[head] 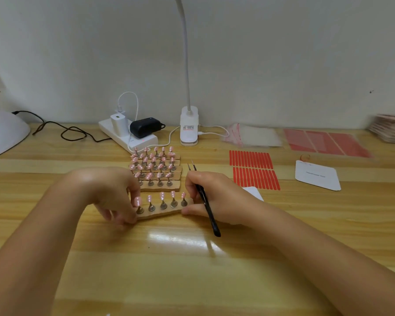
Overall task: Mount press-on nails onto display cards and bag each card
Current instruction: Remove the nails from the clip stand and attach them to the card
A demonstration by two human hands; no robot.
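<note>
your left hand (114, 197) pinches one end of the wooden strip (162, 213) of five pink nails (162, 195), just nearer you than the stacked strips (156, 172), your right hand (211, 197) steadying the other end while gripping tweezers (206, 206); the nails look light and easily knocked, so hold the strip's edges.

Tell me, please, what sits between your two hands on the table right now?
In the head view, a wooden strip carrying five pink nails on stands lies between the left hand and right hand; both grip its ends, the right also holding tweezers.
</note>
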